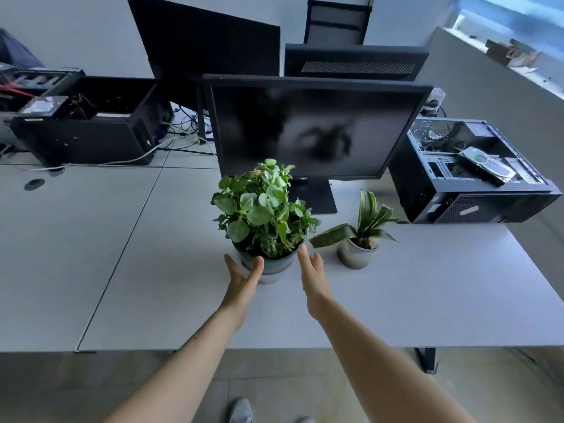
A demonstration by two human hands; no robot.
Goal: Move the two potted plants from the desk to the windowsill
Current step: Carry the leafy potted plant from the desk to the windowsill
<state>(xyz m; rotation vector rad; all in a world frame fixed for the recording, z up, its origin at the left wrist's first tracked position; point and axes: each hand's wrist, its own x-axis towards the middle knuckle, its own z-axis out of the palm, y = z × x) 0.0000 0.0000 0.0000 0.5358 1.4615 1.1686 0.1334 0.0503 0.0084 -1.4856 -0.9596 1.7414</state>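
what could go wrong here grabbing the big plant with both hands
The left hand touches the leafy plant's pot, but the right hand is open beside it, so an early lift could tip it. Its foliage nearly reaches the monitor and the small plant, and could brush either.

Two potted plants are counted, one bushy (262, 215) and one spiky (363, 230); three monitors (314, 129) are seen; two open computer cases (467, 175) are counted; two hands (244, 279) are shown.
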